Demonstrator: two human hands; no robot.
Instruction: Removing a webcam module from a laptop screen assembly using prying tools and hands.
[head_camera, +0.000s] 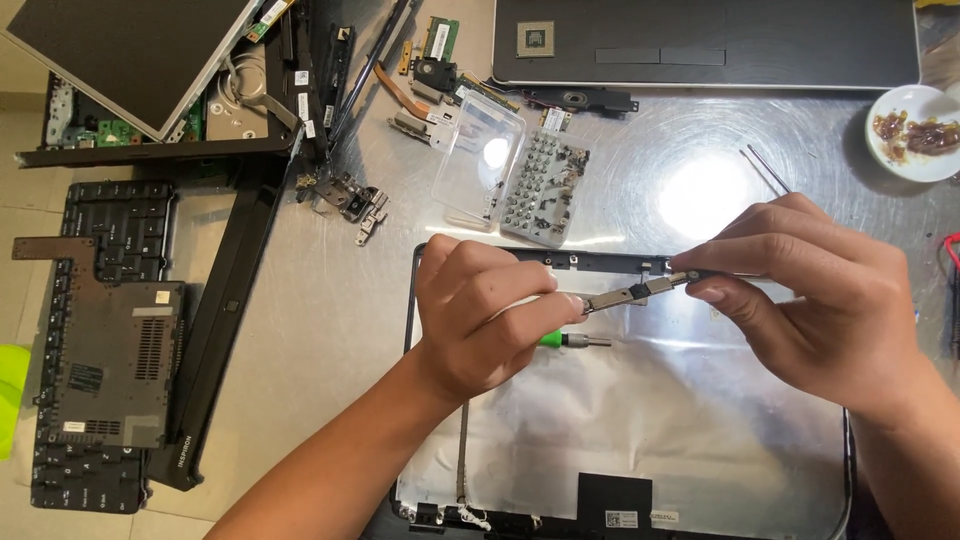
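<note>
My left hand (478, 318) and my right hand (812, 300) together hold a thin metal hinge strip (632, 294), one at each end, just above the top edge of a laptop lid back cover (650, 430) with silver foil lining. A green-handled screwdriver (572, 340) pokes out from under my left hand; whether the hand grips it I cannot tell. The lid lies flat on the steel table, its black top rim (590, 261) right behind the strip.
A clear open screw box (512, 172) with several screws sits behind the lid. A loose hinge (352, 203), a keyboard (100, 340), a black bezel (222, 330), a stripped chassis (150, 70), a grey laptop base (705, 42) and a small white bowl (915, 130) surround the work.
</note>
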